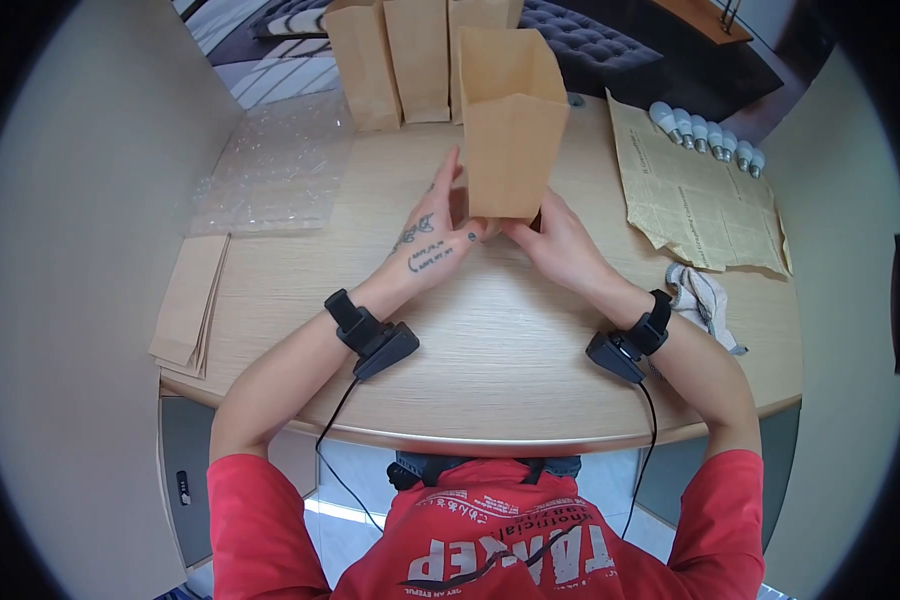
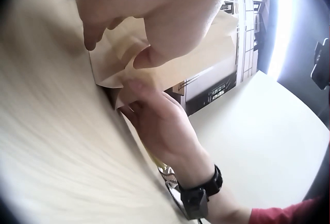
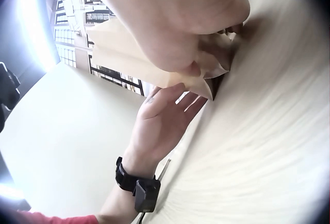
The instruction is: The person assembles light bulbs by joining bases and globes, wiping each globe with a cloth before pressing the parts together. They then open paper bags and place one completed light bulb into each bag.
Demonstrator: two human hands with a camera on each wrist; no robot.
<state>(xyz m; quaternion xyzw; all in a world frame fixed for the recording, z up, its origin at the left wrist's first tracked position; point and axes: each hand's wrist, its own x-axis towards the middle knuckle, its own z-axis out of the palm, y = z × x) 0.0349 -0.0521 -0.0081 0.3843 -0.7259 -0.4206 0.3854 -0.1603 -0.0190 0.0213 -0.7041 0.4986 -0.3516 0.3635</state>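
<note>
An open-topped brown paper bag is held near the table's middle, its mouth facing up and toward the back. My left hand grips its bottom from the left, the thumb at the near lower edge. From the right, my right hand pinches the same lower edge, thumb close to the other thumb. Folded flaps show at the bottom of the bag in the left wrist view, just above the tabletop. The right wrist view shows both thumbs on the bag; some fingers are hidden behind it.
Three brown bags stand at the back. Bubble wrap lies back left, with flat folded bags nearer. On the right are printed brown paper, a row of several light bulbs and a crumpled grey-white cloth item.
</note>
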